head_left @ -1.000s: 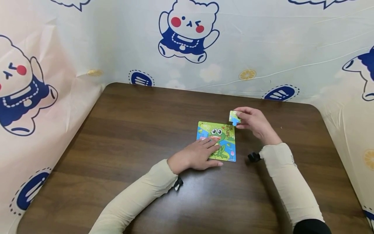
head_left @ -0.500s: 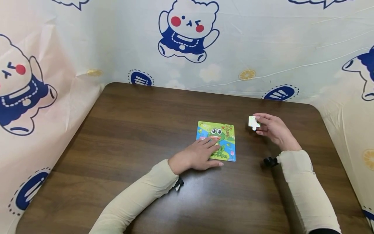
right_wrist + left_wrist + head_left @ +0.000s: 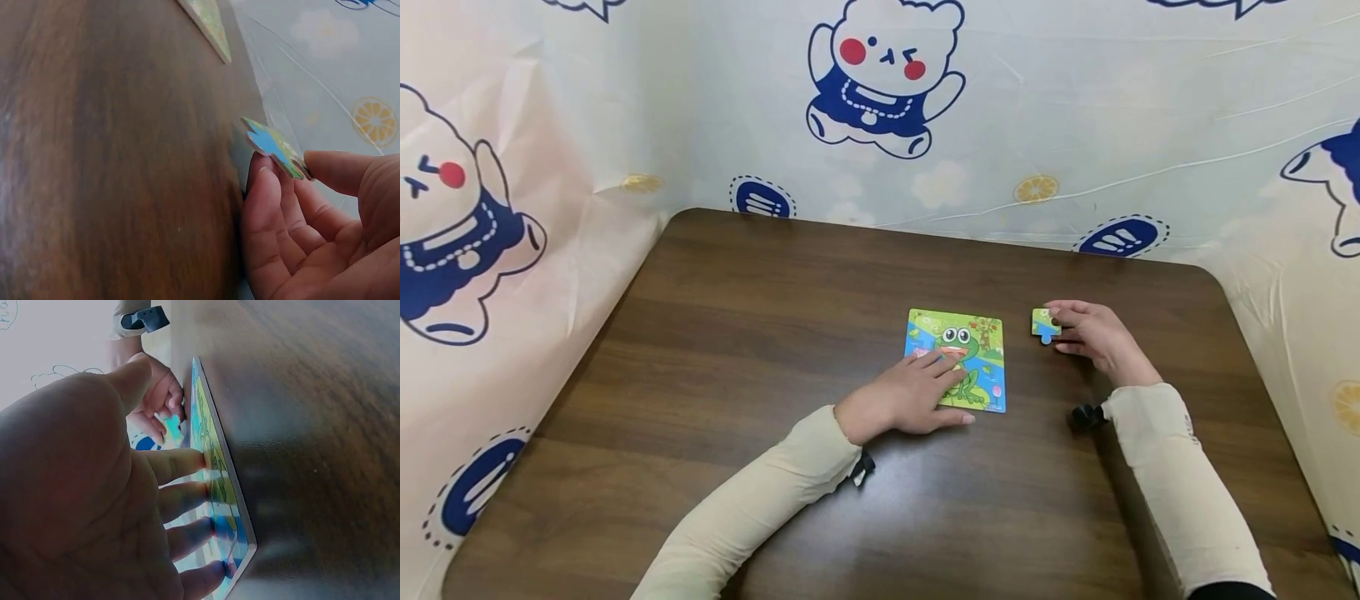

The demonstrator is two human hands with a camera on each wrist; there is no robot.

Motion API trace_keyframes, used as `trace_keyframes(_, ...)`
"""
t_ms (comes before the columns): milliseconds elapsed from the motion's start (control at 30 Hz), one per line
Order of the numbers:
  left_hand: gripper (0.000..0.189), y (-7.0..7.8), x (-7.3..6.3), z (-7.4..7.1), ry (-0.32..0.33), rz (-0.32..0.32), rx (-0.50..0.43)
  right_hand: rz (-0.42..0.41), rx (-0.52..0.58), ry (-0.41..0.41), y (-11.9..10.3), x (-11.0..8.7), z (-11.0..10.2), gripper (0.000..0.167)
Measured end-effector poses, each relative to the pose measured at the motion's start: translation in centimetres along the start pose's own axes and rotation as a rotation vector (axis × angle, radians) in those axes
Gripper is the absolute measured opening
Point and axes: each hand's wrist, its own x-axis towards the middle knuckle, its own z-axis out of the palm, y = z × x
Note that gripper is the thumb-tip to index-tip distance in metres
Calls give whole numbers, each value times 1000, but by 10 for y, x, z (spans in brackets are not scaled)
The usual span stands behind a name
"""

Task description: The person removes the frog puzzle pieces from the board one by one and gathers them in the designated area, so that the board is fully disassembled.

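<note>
A square frog jigsaw puzzle (image 3: 988, 354) lies flat on the dark wooden table. My left hand (image 3: 913, 395) rests on its lower left part with fingers spread, covering that area. In the left wrist view, the fingertips press down on the puzzle (image 3: 210, 425). To the right of the puzzle, my right hand (image 3: 1101, 340) pinches a small green and blue puzzle piece (image 3: 1041, 322) by its right side, tab pointing toward me. The right wrist view shows the piece (image 3: 272, 145) between thumb and fingers, raised near the tabletop, with one corner of the puzzle (image 3: 211, 26) beyond.
The brown table (image 3: 760, 333) has rounded far corners. A pale curtain (image 3: 700, 100) printed with cartoon bears hangs along its back and both sides. Each wrist wears a black strap-on device, such as the right one (image 3: 1087, 417).
My right hand has carried the puzzle piece from the puzzle's upper right corner out to the right, then shifted slightly back left and toward me. My left hand has stayed put.
</note>
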Motion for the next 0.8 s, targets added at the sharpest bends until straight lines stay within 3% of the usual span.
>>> trace_keyframes(200, 75, 0, 1, 0, -23, -3, 0, -57, -199, 64, -2, -5, 5, 51)
trace_keyframes(333, 74, -1, 3, -3, -39, -6, 4, -79, -269, 84, -4, -8, 5, 52)
trace_keyframes(800, 75, -1, 2, -5, -69, -17, -8, -121, -272, 109, -1, -18, -9, 55)
